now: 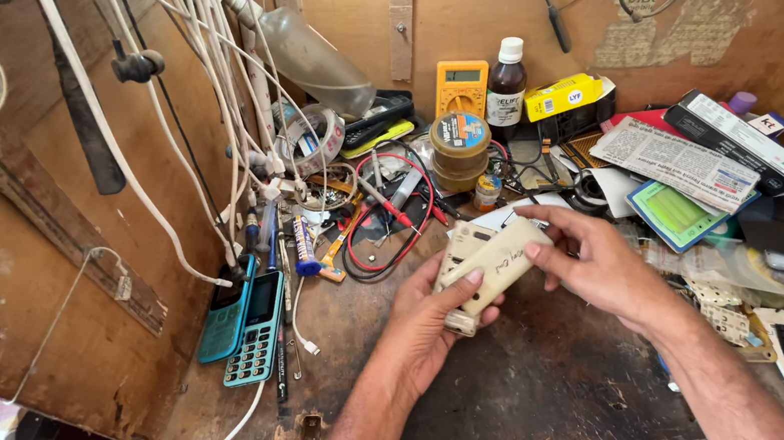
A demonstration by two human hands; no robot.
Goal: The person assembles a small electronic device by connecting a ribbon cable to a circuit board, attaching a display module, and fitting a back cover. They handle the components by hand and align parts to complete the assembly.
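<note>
Over the middle of a worn wooden workbench (535,383), both my hands hold a beige rectangular device casing (491,262). My left hand (431,321) grips its lower end from below, thumb lying across the face. My right hand (591,259) pinches its upper right end with the fingertips. A second pale piece (460,238) shows just behind the casing, touching it; I cannot tell if the two are joined.
Two teal keypad phones (249,324) lean at the left. Red and black probe leads (391,215), a yellow multimeter (461,88), a dark bottle (505,84), a round tin (460,148), tape rolls, hanging white cables (224,91) and boxes and papers (687,161) crowd the back and right.
</note>
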